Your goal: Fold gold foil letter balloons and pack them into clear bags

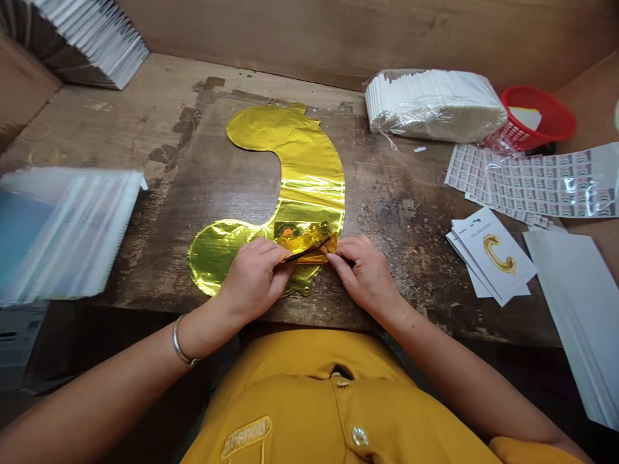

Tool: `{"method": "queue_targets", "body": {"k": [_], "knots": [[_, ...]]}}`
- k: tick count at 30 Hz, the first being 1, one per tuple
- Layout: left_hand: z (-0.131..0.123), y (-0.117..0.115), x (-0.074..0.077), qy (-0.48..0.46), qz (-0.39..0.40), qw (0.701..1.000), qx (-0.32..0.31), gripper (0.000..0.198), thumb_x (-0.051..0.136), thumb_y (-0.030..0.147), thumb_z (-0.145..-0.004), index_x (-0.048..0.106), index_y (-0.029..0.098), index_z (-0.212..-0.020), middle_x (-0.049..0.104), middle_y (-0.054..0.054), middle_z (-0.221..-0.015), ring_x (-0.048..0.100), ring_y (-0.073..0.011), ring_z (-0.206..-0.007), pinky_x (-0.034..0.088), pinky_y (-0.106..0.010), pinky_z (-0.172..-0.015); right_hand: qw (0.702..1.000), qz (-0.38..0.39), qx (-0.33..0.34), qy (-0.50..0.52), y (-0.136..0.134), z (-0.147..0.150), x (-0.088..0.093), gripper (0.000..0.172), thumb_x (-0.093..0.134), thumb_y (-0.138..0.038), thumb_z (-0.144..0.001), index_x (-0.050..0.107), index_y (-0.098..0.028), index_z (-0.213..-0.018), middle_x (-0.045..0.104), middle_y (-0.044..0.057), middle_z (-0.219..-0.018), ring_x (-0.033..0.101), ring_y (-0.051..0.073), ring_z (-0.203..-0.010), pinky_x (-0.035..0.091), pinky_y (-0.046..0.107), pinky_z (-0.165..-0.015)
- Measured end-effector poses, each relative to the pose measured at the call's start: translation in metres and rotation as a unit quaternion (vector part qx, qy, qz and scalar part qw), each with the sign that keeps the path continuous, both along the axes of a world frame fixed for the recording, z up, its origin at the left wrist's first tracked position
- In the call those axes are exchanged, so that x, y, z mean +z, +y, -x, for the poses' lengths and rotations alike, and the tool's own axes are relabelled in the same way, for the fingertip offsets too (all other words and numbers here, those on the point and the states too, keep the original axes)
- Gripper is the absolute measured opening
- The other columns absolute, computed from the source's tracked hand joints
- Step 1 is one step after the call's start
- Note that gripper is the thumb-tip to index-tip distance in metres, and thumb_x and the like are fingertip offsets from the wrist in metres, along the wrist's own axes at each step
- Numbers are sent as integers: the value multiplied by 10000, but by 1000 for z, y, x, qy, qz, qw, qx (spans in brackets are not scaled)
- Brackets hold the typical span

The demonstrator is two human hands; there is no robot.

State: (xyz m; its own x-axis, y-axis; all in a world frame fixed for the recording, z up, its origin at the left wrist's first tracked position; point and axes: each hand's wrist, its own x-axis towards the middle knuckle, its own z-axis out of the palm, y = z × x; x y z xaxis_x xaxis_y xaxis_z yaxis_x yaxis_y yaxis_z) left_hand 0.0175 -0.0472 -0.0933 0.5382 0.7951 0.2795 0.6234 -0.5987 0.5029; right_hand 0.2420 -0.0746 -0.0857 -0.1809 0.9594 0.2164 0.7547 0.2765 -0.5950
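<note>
A flat, shiny gold C-shaped foil balloon (312, 171) lies on the worn brown table, perhaps with others beneath it. Above its lower curve, a crumpled, folded piece of gold foil (309, 240) with a dark edge is held between my two hands. My left hand (256, 274) pinches its left end, thumb against fingers. At the right end, my right hand (362, 267) grips it with thumb and fingertips. Just behind the foil shows a small dark square with an orange spot (287, 232). The fingers partly cover the folded piece.
To the right are white cards with a gold C balloon picture (498, 254), sticker sheets (546, 177), white sheets (580, 303), a red basket (556, 119) and a bagged white stack (435, 103). Clear plastic sleeves (72, 232) lie left; a packed stack (97, 38) stands behind them.
</note>
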Motion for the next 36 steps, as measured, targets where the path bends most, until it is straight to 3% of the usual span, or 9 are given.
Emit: {"method": "queue_targets", "body": {"k": [5, 10, 12, 14, 17, 22, 28, 33, 36], "knots": [[-5, 4, 4, 49, -4, 995, 85, 103, 554, 275, -915, 565, 172, -914, 640, -12, -721, 597, -184, -677, 435, -312, -655, 998, -4, -54, -45, 3, 7, -3, 263, 561, -253, -914, 556, -204, -656, 611, 55, -776, 544, 204, -787, 445, 329, -736], [-10, 2, 7, 114, -63, 988, 88, 239, 555, 224, -897, 519, 156, -1123, 691, -68, -859, 649, -214, -753, 486, -337, -683, 992, -6, -93, -85, 4, 11, -4, 184, 627, -211, -852, 536, -214, -692, 590, 49, -779, 541, 205, -748, 463, 329, -682], [-11, 1, 9, 145, -132, 979, 57, 204, 528, 197, -916, 571, 175, -1113, 673, -144, -1133, 640, -290, -1032, 495, -443, -854, 990, -34, -86, -108, 4, 12, -5, 69, 605, -177, -867, 610, -194, -800, 654, 100, -935, 578, 240, -880, 496, 368, -765], [-8, 4, 8, 154, -162, 974, -19, 225, 490, 146, -929, 611, 200, -1111, 598, -128, -1328, 522, -323, -1268, 374, -559, -1052, 988, -67, -32, -136, 4, 9, -6, 135, 551, -164, -911, 673, -195, -963, 664, 121, -1177, 540, 287, -1142, 460, 453, -957], [2, 14, 1, 146, -110, 976, -114, 322, 424, 111, -952, 592, 180, -1218, 607, -115, -1332, 498, -279, -1316, 275, -570, -1140, 984, -52, 64, -157, 5, -1, -8, 281, 519, -211, -948, 655, -246, -1191, 623, 75, -1334, 391, 311, -1367, 308, 587, -1110], [17, 27, -3, 140, -32, 980, -138, 375, 440, 304, -984, 517, 164, -1323, 576, -123, -1370, 494, -266, -1323, 355, -531, -1110, 986, 13, 126, -108, 12, -15, -3, 533, 653, -321, -851, 536, -188, -1353, 548, 112, -1419, 361, 310, -1396, 313, 576, -1124], [20, 30, -2, 136, -40, 979, -148, 444, 508, 410, -935, 509, 180, -1314, 599, -123, -1342, 537, -286, -1279, 378, -522, -1108, 990, -20, 104, -89, 19, -8, 2, 400, 646, -212, -789, 639, -191, -1188, 661, 74, -1283, 567, 234, -1179, 305, 436, -1146], [24, 47, -8, 122, -67, 976, -166, 418, 436, 362, -961, 478, 355, -1377, 642, -16, -1297, 638, -286, -1146, 466, -519, -1030, 985, 18, 98, -138, 34, -3, 0, 267, 607, -280, -902, 678, -258, -1158, 669, 47, -1268, 482, 270, -1296, 286, 513, -1125], [27, 61, 17, 93, -67, 978, -172, 475, 424, 374, -955, 374, 630, -1352, 702, 189, -1104, 712, -249, -911, 558, -497, -872, 986, 28, 105, -128, 33, -8, 16, 215, 584, -171, -897, 703, -208, -1074, 721, 75, -1117, 568, 230, -1197, 313, 461, -1115]]}}
